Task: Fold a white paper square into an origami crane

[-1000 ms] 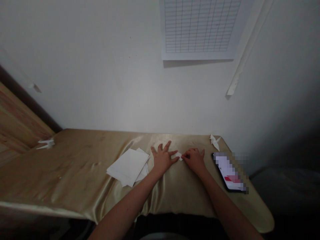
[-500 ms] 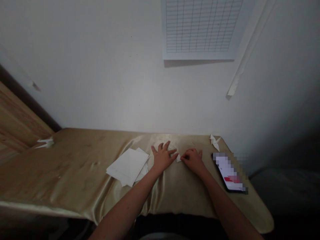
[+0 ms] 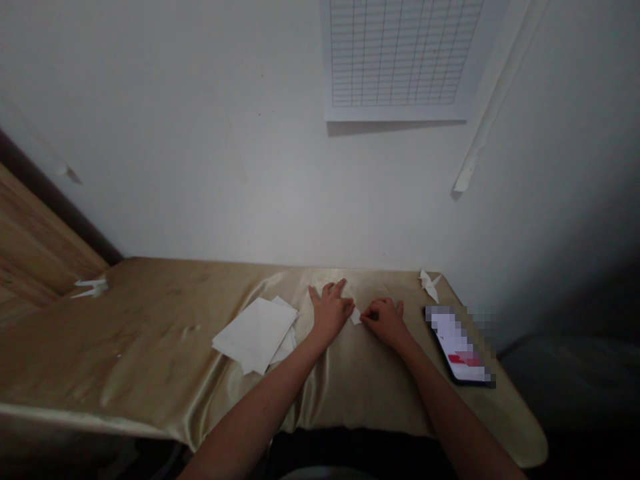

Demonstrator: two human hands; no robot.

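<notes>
A small folded piece of white paper lies on the cloth between my two hands. My left hand has its thumb side closed at the paper's upper left edge, while its other fingers stretch toward the wall. From the right, my right hand pinches the paper's corner between thumb and fingertips. Parts of the paper are hidden under the fingertips, and its exact folds are too small to make out.
A stack of white paper sheets sits left of my left arm. To the right lies a phone, its screen lit and partly pixelated. A folded paper crane rests behind it; another white folded paper is far left. The wall borders the table.
My left thumb has drawn back from over the paper to its upper edge, and the left hand has shifted slightly right. More of the paper shows. My right hand stays nearly still.
</notes>
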